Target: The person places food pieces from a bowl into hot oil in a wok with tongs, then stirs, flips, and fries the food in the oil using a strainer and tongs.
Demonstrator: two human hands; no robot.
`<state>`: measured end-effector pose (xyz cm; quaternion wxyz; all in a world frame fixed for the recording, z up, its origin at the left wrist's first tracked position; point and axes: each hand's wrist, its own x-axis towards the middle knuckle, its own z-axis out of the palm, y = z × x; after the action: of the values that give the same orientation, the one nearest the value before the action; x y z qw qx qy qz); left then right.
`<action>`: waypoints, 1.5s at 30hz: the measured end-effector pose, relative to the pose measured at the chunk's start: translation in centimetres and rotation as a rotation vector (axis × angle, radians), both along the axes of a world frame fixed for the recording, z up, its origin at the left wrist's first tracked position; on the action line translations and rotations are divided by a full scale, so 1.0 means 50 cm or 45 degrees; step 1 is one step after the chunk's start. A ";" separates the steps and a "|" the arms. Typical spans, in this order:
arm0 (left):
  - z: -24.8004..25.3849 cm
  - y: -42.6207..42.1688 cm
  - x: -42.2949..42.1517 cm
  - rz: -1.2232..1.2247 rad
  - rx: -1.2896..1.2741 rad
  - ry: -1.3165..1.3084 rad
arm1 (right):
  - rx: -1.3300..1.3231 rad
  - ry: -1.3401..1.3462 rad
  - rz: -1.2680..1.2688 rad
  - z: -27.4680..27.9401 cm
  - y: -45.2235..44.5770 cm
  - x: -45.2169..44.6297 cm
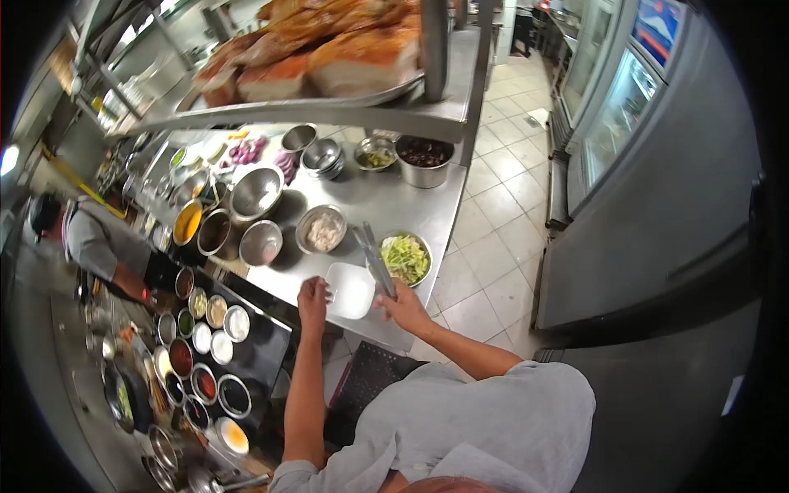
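A pair of metal tongs is gripped in my right hand, their long arms pointing away from me. Just left of them on the steel counter is a square white container, with nothing visible inside. My left hand is at the container's left edge, fingers curled in; what they pinch, if anything, is too small to tell. A metal bowl of chopped green vegetables stands right beside the tongs. Beyond the container is a bowl of pale pieces, perhaps meat or seafood.
Roasted meat slabs lie on an overhead shelf. Several metal bowls and a pot of dark food stand on the counter. Sauce containers fill the left station, where another person stands. Fridges line the right.
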<state>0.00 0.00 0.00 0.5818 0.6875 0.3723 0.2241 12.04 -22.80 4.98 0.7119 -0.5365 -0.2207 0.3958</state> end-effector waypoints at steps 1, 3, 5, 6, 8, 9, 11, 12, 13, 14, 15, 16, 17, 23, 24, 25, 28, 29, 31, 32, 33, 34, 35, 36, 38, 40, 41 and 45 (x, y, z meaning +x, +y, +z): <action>-0.001 0.043 0.014 0.088 -0.003 0.029 | -0.158 -0.112 -0.060 0.022 -0.005 -0.009; -0.061 0.047 0.201 0.224 -0.141 -0.010 | -0.349 -0.349 -0.158 0.048 -0.083 0.111; -0.088 0.100 0.218 0.246 -0.262 0.057 | -0.276 -0.135 -0.210 0.050 -0.099 0.087; -0.085 0.121 0.232 0.232 -0.252 0.057 | -0.267 -0.133 -0.224 0.042 -0.099 0.083; -0.095 0.138 0.274 0.415 -0.368 0.090 | -0.207 -0.083 -0.219 0.021 -0.109 0.089; -0.099 0.141 0.291 0.415 -0.377 0.083 | -0.214 -0.092 -0.218 0.021 -0.113 0.092; -0.109 0.147 0.307 0.801 -0.393 0.076 | -0.179 -0.043 -0.226 0.019 -0.116 0.090; -0.118 0.155 0.312 0.845 -0.395 0.075 | -0.182 -0.045 -0.222 0.015 -0.116 0.090; -0.128 0.160 0.308 0.851 -0.399 0.072 | -0.173 -0.088 -0.231 0.010 -0.115 0.092; -0.136 0.167 0.302 0.700 -0.605 -0.008 | -0.161 -0.132 -0.237 0.007 -0.114 0.093; -0.144 0.177 0.297 0.546 -0.804 -0.095 | -0.159 -0.139 -0.225 0.010 -0.112 0.095; -0.154 0.184 0.295 0.560 -0.802 -0.107 | -0.203 -0.148 -0.210 0.014 -0.112 0.095; -0.164 0.191 0.293 0.524 -0.770 -0.101 | -0.244 -0.159 -0.192 0.018 -0.108 0.097; -0.142 0.192 0.270 0.694 -0.916 -0.390 | -0.310 -0.195 -0.142 0.038 -0.092 0.097; -0.142 0.189 0.265 0.682 -0.868 -0.436 | -0.311 -0.199 -0.121 0.037 -0.089 0.097; -0.144 0.186 0.255 0.670 -0.823 -0.478 | -0.289 -0.225 -0.111 0.033 -0.088 0.097; -0.092 0.166 0.186 0.527 -0.807 -0.626 | -0.277 -0.280 -0.058 0.010 -0.079 0.095; -0.055 0.147 0.152 0.464 -0.776 -0.687 | -0.274 -0.312 -0.043 0.004 -0.072 0.092; -0.010 0.107 0.076 0.471 -0.689 -0.642 | -0.235 -0.271 0.031 0.010 -0.051 0.081; -0.002 0.088 0.028 0.468 -0.658 -0.631 | -0.198 -0.224 0.053 0.012 -0.041 0.074; 0.007 0.067 -0.020 0.469 -0.625 -0.620 | -0.203 -0.227 0.126 0.013 -0.028 0.066; 0.058 0.013 -0.054 0.594 -0.591 -0.652 | -0.200 -0.229 0.156 0.015 -0.015 0.059; 0.068 -0.026 -0.101 0.660 -0.557 -0.582 | -0.202 -0.232 0.192 0.015 -0.005 0.050; 0.083 -0.050 -0.149 0.710 -0.514 -0.547 | -0.175 -0.231 0.265 0.013 0.022 0.043; 0.102 -0.113 -0.246 0.875 -0.464 -0.519 | -0.151 -0.235 0.386 0.019 0.068 0.013; 0.117 -0.176 -0.339 0.925 -0.429 -0.574 | -0.132 -0.220 0.481 0.012 0.114 -0.028; 0.117 -0.221 -0.383 1.042 -0.422 -0.581 | -0.133 -0.142 0.550 0.019 0.123 -0.054; 0.126 -0.365 -0.542 1.342 -0.282 -0.508 | -0.119 -0.133 0.820 0.017 0.202 -0.173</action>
<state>-27.09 -18.23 6.30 0.5190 0.2884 0.5690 0.5690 3.37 -12.71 5.84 0.5124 -0.4909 -0.3966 0.5823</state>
